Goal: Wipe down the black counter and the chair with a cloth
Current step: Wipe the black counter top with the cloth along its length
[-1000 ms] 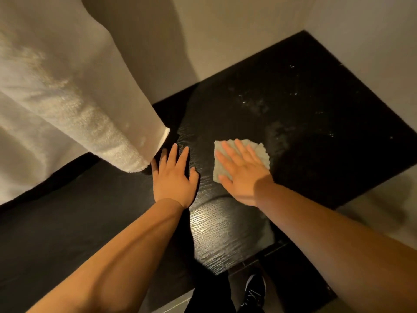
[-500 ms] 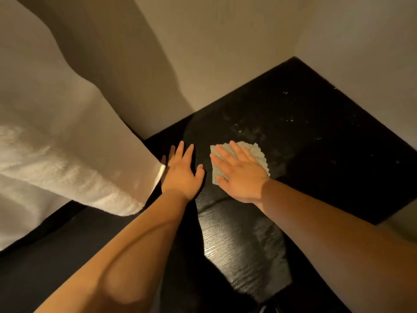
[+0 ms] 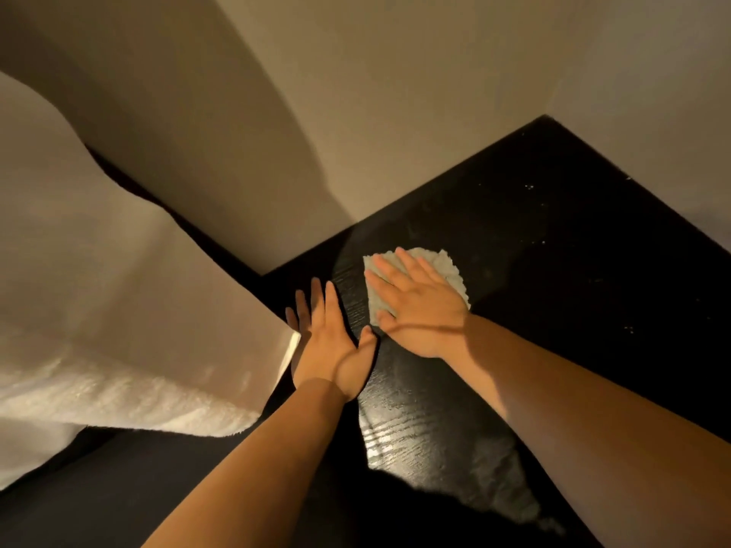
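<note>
**Cloth pinned under R palm on black counter**

Cloth [image 3: 451, 268]: small, pale grey-green, ragged edge. Lies flat on black counter [image 3: 573, 294], held down by my R hand [image 3: 419, 314]. R hand is palm down, fingers straight & fanned a bit, thumb out toward L side. Fingertips reach cloth's far edge; cloth shows past them & to R of knuckles. No curl, no pinch, just flat pressure.

L hand [image 3: 332, 346]: just L of R hand, off the cloth. Also palm down, flat on bare counter, fingers straight & close together, thumb angled toward R hand. Holds nothing. Thumb tips sit v. close; can't tell if they touch.

L of L hand: thick white terry fabric [image 3: 118, 310] hangs over counter. Its edge is right beside my L little finger; contact unclear.

Beyond both hands: plain wall [image 3: 395, 92] meets counter, w/ the corner far off past R hand. Pale specks [image 3: 528, 187] on counter beyond & R of R hand.

Btwn my forearms, nearer me than the hands: glare patch [image 3: 395, 441] w/ wood grain showing.
</note>
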A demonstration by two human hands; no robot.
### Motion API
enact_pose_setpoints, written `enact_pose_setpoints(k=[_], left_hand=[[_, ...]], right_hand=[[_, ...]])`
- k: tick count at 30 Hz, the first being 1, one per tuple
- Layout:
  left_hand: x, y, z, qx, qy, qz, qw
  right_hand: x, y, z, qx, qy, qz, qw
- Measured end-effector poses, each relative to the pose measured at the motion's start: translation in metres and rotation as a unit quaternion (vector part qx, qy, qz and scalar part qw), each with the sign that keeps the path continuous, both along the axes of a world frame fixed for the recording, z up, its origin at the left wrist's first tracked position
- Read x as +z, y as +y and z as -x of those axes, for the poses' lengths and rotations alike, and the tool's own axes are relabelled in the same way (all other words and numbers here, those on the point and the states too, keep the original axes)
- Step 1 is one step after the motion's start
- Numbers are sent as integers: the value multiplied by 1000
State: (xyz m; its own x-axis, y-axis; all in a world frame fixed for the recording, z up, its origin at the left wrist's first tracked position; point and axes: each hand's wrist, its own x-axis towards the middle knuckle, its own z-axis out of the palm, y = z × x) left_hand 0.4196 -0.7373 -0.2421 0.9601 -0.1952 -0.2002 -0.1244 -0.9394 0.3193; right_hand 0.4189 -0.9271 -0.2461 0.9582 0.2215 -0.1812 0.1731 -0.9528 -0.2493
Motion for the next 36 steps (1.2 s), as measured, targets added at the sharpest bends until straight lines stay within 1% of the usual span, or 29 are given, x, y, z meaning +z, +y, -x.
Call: enact_pose_setpoints(k=[2, 3, 6, 8, 9, 10, 13, 16, 18, 21, 23, 24, 25, 28, 30, 31, 33, 36], left_hand=[[-1, 1, -1, -2, -6, -1, 1000], [-1, 1, -1, -4, -6, 0, 1000], [-1, 1, -1, -6, -11, 4, 1000], [0, 1, -1, -11, -12, -1, 1000], [0, 1, -1, -12, -10, -6, 1000], [-1, 2, -1, -13, -9, -13, 1000], [-1, 1, -3, -17, 2, -13, 1000], [-2, 1, -3, -16, 2, -13, 1000], [-1, 1, -3, -13, -5, -16, 1000], [0, 1, -3, -2, -1, -6, 1000], [0, 0, -3, -4, 2, -7, 1000], [0, 0, -3, -6, -1, -11, 1000], [0, 0, -3, -7, -5, -15, 1000], [0, 1, -4, -15, 2, -8, 1000], [-1, 1, -4, -14, 4, -5, 1000], [-1, 1, -4, -11, 3, -5, 1000], [-1, 1, -4, -5, 2, -8, 1000], [-1, 0, -3, 4, 3, -1, 1000]], right_hand=[[0, -22, -23, 26, 15, 10, 999], [0, -34, -36, 7, 16, 23, 1000], [-1, -48, -67, -118, 3, 66, 991], [0, -31, -70, -163, -1, 53, 985], [2, -19, -66, -155, -5, 39, 987], [3, -5, -63, -126, -10, 22, 992], [4, 28, -55, -12, 1, 1, 1000], [4, 17, -65, 30, 25, -6, 999], [4, -16, -76, -4, 16, 13, 1000], [6, -59, -87, -127, 3, 44, 991], [9, -50, -86, -171, 14, 42, 984], [11, -36, -84, -170, 15, 39, 984], [12, -20, -80, -148, 16, 32, 988], [9, 21, -60, -25, 5, 5, 1000], [9, 18, -56, 13, 5, -9, 1000], [8, 8, -58, 16, 7, -8, 1000], [5, -19, -62, -28, 1, 21, 999], [3, -51, -59, -150, 0, 82, 985]])
